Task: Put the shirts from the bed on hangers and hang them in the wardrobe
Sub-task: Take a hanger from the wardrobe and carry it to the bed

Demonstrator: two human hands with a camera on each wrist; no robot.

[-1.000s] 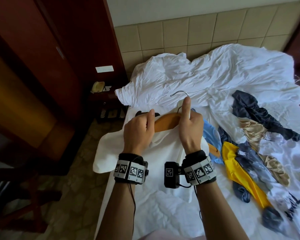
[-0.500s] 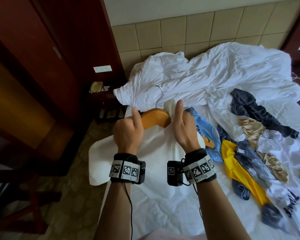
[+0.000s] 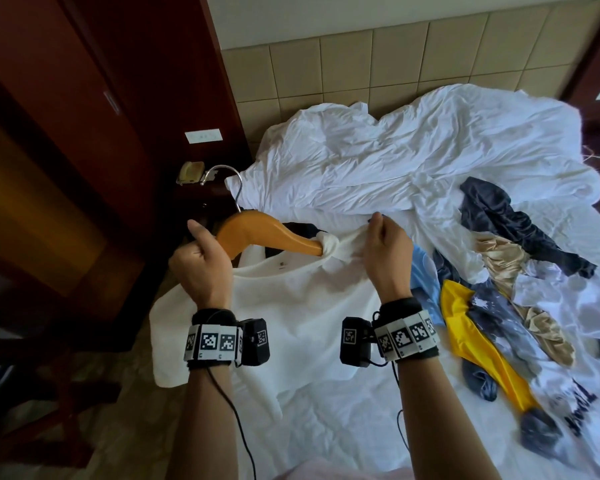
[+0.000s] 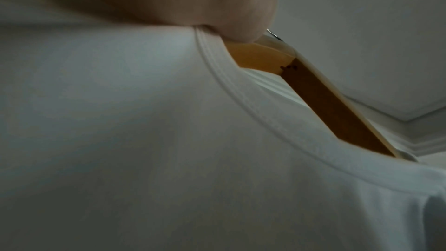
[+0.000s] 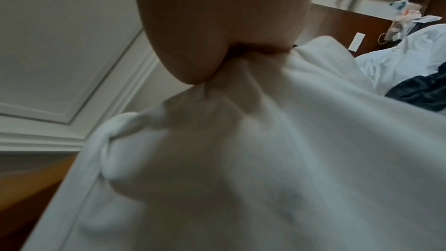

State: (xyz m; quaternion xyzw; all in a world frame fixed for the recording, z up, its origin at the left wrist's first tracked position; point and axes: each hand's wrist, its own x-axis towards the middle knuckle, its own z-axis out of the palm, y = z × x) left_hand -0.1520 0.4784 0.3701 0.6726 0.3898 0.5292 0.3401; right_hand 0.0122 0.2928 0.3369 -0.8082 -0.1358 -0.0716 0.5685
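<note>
A white shirt [image 3: 302, 306] lies over the bed's left edge, its collar [image 4: 241, 102] stretched wide. A wooden hanger [image 3: 257, 233] with a metal hook [image 3: 226, 174] is tilted, and its right arm runs into the neck opening. My left hand [image 3: 201, 258] grips the hanger's left arm together with the collar, thumb pressed on the collar edge in the left wrist view. My right hand [image 3: 385, 251] pinches bunched shirt fabric [image 5: 217, 93] at the right shoulder and pulls it taut. The hanger's right tip is hidden under the cloth.
Several loose garments lie on the bed to the right: a blue one [image 3: 420, 271], a yellow one [image 3: 482, 348], a dark navy one [image 3: 499, 220]. A crumpled white duvet [image 3: 413, 161] lies beyond. Dark wooden wardrobe [image 3: 84, 133] and a nightstand with a phone [image 3: 189, 173] stand at left.
My hands have spread apart. The hanger has swung left and tilted, so its hook is now over the nightstand. The right hand has drawn the collar out to the right.
</note>
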